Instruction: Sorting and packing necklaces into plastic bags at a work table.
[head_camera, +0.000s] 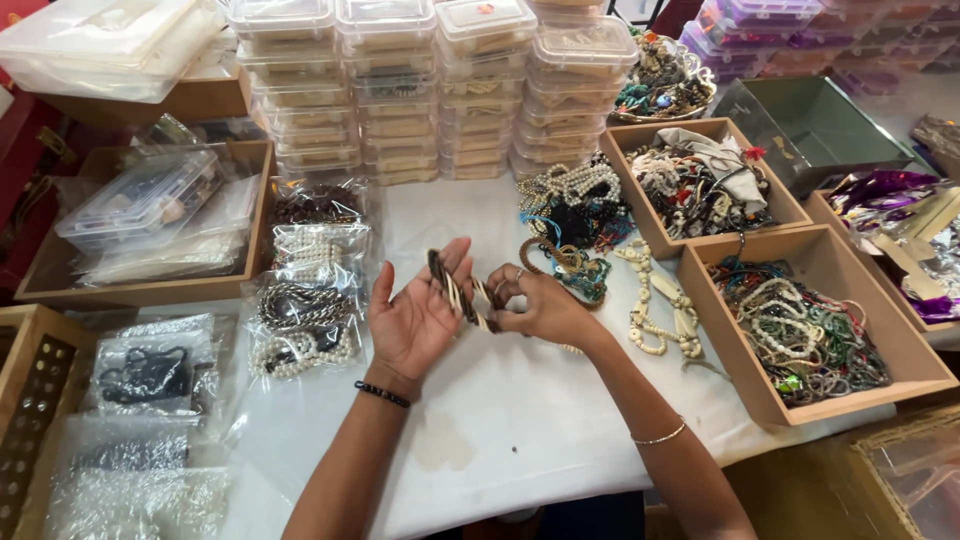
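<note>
The left hand (415, 315) lies palm up with fingers (452, 262) spread wide, a dark-and-cream striped bead bracelet (455, 290) draped across them; the right hand (540, 305) pinches the bracelet's other end between closed fingers (505, 292). Both hover above the white-clothed tabletop (500, 420), with a cream bone-bead necklace (660, 315) lying just right of the right fingers

dark brown and cream striped bracelet (458, 290), white tablecloth (520, 400), tan wooden trays (840, 270).
</note>
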